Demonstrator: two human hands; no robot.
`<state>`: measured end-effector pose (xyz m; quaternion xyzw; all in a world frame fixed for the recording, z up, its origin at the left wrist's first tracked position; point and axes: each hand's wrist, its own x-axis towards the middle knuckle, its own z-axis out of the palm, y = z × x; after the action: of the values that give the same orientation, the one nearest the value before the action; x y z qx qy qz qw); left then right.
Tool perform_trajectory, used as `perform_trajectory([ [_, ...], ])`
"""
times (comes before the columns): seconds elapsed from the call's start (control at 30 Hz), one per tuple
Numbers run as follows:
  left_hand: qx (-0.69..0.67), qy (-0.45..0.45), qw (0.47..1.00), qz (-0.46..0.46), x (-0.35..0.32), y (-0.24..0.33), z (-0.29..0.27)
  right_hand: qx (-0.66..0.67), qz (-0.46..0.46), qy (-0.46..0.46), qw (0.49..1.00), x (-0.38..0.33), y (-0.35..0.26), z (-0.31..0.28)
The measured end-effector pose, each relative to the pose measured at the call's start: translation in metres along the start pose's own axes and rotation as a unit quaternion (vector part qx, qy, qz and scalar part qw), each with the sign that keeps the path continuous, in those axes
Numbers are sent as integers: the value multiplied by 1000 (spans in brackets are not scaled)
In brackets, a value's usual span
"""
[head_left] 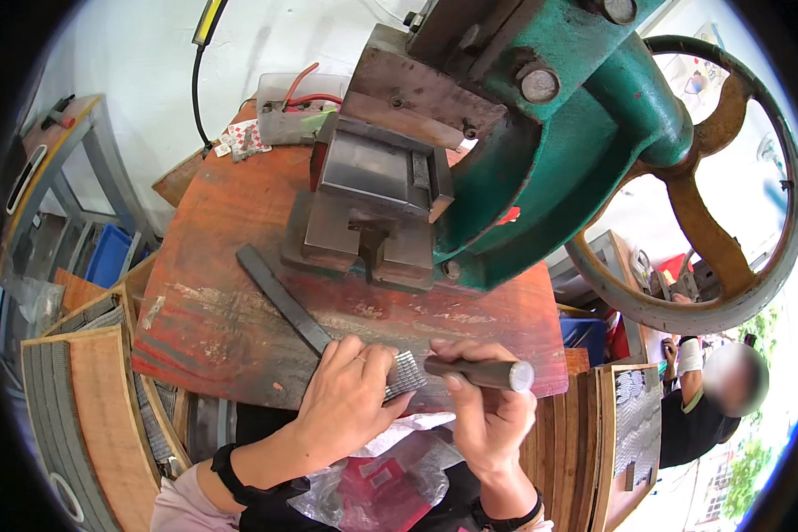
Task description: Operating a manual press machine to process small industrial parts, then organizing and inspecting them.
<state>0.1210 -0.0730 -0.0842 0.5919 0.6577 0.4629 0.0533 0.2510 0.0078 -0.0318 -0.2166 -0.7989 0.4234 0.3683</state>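
My left hand [344,390] is closed on a small silvery stack of ridged metal strips [405,376] near the table's front edge. In my right hand [492,421] is a short, thick, round metal rod [479,371], its bright flat end pointing right and its other end close to the strips. A flat dark metal bar [279,297] lies slanted on the worn red wooden table [199,257], its near end partly behind my left hand. Beyond stands a green press [585,133] with a steel die block [368,168] at its base.
The press's large handwheel [709,222] reaches out at right. A clear plastic box [284,129] with red-handled tools sits at the back. Wooden trays of metal strips stand left [89,381] and right [607,426]. A plastic bag [372,488] covers my lap; another person [705,417] is at far right.
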Motion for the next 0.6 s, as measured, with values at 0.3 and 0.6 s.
perform_trajectory([
  [0.3,9,14,1000,10,0,-1,1,-76,-68,47,994,15,19,18],
  [0.6,12,9,1000,16,0,-1,1,-78,-65,61,993,16,15,18],
])
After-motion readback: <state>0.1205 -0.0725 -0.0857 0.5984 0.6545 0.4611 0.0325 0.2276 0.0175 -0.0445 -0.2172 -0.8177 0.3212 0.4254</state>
